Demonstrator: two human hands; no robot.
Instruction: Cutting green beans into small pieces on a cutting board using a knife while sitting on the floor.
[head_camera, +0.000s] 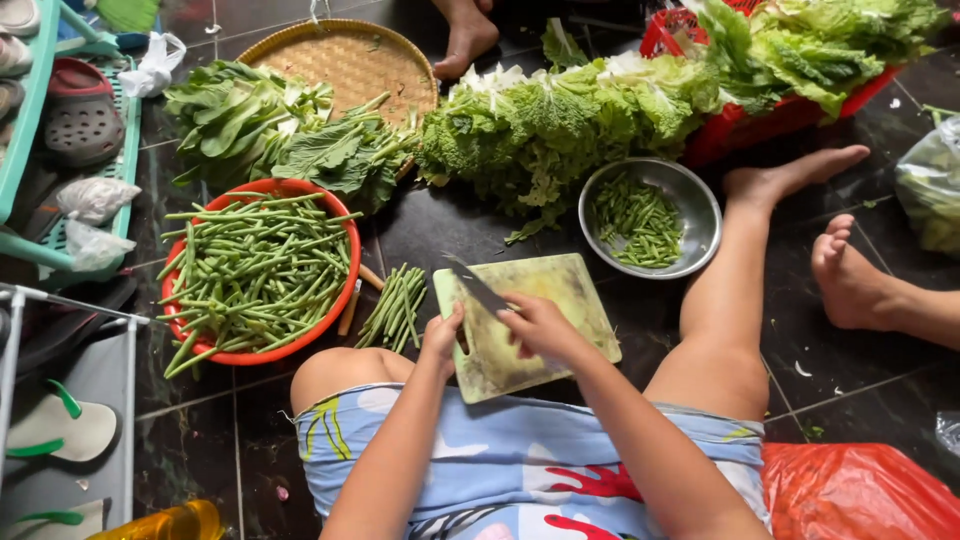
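A pale green cutting board (560, 290) lies on the dark floor in front of my lap. My right hand (535, 325) rests on the board and grips a knife (478, 287), whose blade points up and left. My left hand (443, 338) touches the board's left edge with its fingers curled; nothing shows in it. A small bundle of green beans (393, 308) lies just left of the board. An orange bowl (345, 290) holds many long green beans. A steel bowl (700, 215) beyond the board holds cut bean pieces.
Leafy greens (540, 125) are heaped across the back, some on a woven tray (350, 55) and in a red basket (740, 125). Another person's feet (850, 275) are at right and far back. A shoe rack (60, 150) stands left; a red bag (850, 490) lies lower right.
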